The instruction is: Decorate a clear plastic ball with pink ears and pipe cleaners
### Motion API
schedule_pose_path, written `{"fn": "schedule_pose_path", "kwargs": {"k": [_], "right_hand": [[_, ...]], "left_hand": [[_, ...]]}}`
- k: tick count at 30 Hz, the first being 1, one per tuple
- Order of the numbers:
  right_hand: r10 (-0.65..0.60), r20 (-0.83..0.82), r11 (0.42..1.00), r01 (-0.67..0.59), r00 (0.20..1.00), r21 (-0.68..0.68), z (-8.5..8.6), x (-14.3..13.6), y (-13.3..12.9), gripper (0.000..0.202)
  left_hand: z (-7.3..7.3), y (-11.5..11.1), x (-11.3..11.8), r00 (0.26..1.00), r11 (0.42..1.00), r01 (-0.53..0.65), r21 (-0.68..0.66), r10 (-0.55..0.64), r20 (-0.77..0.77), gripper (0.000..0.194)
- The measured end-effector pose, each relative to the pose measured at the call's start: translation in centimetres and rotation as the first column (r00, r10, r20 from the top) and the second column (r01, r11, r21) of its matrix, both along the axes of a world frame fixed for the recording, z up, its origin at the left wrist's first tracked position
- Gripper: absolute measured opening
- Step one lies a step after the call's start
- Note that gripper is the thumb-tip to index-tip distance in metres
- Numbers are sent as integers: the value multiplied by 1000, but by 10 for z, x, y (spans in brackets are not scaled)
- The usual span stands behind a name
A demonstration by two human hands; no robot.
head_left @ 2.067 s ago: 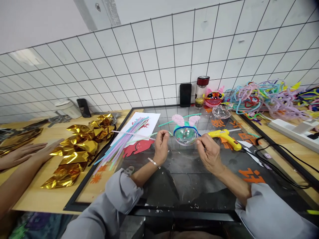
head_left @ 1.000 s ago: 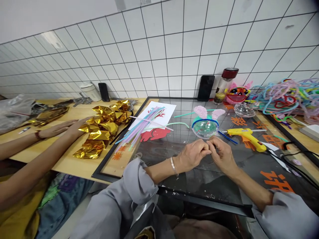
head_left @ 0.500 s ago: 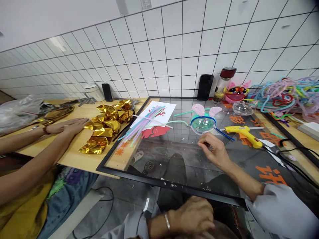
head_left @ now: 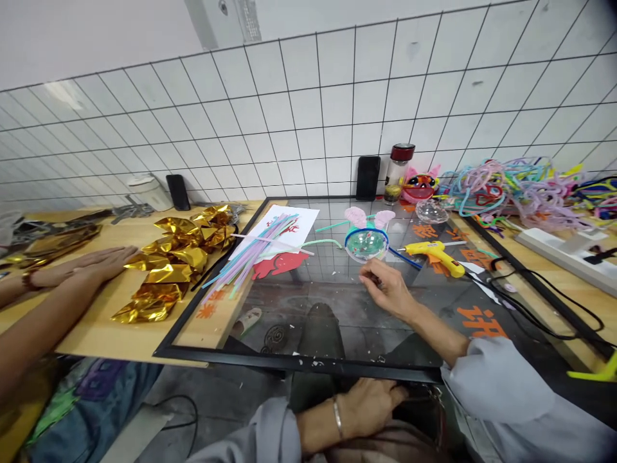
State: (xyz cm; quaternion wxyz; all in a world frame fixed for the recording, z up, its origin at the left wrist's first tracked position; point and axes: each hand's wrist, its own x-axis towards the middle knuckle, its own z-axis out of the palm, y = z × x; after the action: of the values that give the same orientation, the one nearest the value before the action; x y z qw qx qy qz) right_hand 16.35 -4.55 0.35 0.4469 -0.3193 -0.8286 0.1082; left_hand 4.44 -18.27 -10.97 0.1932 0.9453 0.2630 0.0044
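Bright light; glare on wall tiles (head_left: 308, 122), gold foil (head_left: 169, 273) glinting; edges stretched.

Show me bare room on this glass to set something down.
Mostly bare: the front middle of the transparent glass panel, between the flat red cutout, the right grip and the black frame, bar white scraps. Crowded: left, pastel fuzzy sticks; centre, clear pink-eared dome; right, yellow plastic glue gun.

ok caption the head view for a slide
Right hand near the eared craft, glue gun alongside; left hand below the table edge.
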Motion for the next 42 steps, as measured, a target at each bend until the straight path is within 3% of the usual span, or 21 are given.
{"fn": "schedule_pose_path", "kwargs": {"k": [4, 6, 9, 13, 15, 18, 20, 22, 25, 27, 30, 34, 42], "right_hand": [[-15, -19, 999, 15, 1000, 33, 5, 2, -2, 9], [-15, -37, 996, 18, 999, 85, 6, 3, -2, 5], [-28, -33, 985, 33, 999, 167, 3, 6, -1, 10], [-74, -8, 965, 73, 997, 254, -1, 11, 3, 16], [-79, 2, 963, 76, 997, 258, -3, 11, 3, 14], [-74, 49, 961, 58, 996, 269, -4, 10, 1, 11], [-82, 87, 962, 56, 993, 267, -4, 9, -2, 11], [-92, 99, 963, 64, 991, 261, -3, 9, -3, 11], [-106, 88, 964, 80, 990, 254, -1, 9, -5, 13], [-111, 86, 964, 86, 990, 253, 1, 9, -5, 14], [-94, 104, 966, 65, 990, 251, 3, 10, -6, 16], [-76, 139, 959, 34, 987, 282, 2, 10, -5, 26], [-97, 219, 957, 31, 971, 289, 1, 8, -8, 32]], "left_hand": [[59, -12, -22, 987, 983, 162, 83, -163, 7, 36], [80, -18, -29, 974, 970, 228, 83, -226, -36, 31], [103, -17, -37, 974, 977, 211, -24, -212, -80, 24], [148, 8, -52, 945, 938, 311, -153, -288, 154, 15], [171, 26, -61, 948, 970, 209, -124, -170, 269, 16], [191, 62, -73, 924, 996, -92, 11, 81, 373, 23], [194, 92, -82, 898, 953, -282, 110, 222, 379, 23], [194, 127, -93, 858, 874, -455, 173, 378, 349, 23], [193, 181, -116, 690, 638, -724, 261, 669, 277, 27], [190, 214, -134, 547, 468, -823, 321, 806, 226, 28], [182, 250, -158, 443, 357, -865, 353, 873, 202, 30], [165, 274, -170, 352, 265, -881, 392, 920, 171, 38], [139, 291, -164, 333, 247, -871, 425, 933, 138, 41]]}}
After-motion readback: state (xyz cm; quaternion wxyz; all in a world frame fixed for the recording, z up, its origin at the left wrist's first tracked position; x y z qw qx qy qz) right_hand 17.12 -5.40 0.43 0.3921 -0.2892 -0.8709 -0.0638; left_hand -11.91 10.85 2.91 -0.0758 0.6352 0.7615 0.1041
